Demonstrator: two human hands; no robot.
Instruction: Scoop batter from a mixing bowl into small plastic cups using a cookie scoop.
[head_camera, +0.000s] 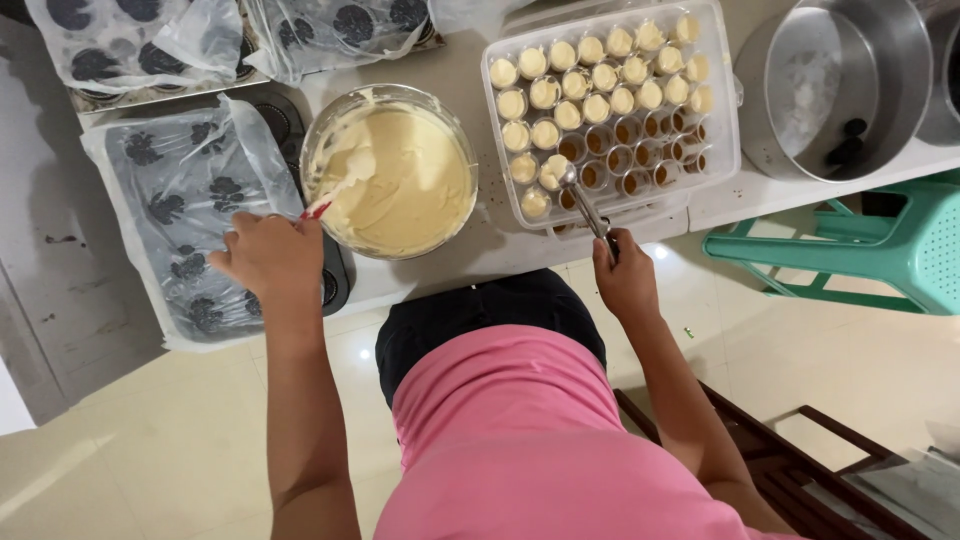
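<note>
Cups fill one clear tray (722, 95) at the far right of our worktop (455, 60), too many and too small for an exact count; roughly twenty-five hold cream and a dozen do not. Our right hand (622, 275) is closed on one metal scoop (585, 205) over the tray's near edge, and our left hand (270, 255) is closed on one red-handled spatula (340, 190) in the single batter bowl (390, 170). Three plastic-wrapped pans (190, 200) crowd the left, so open room is tight.

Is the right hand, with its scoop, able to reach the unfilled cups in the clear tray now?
Probably yes: the scoop in the right hand already sits beside the unfilled cups, and the tray is open.
</note>
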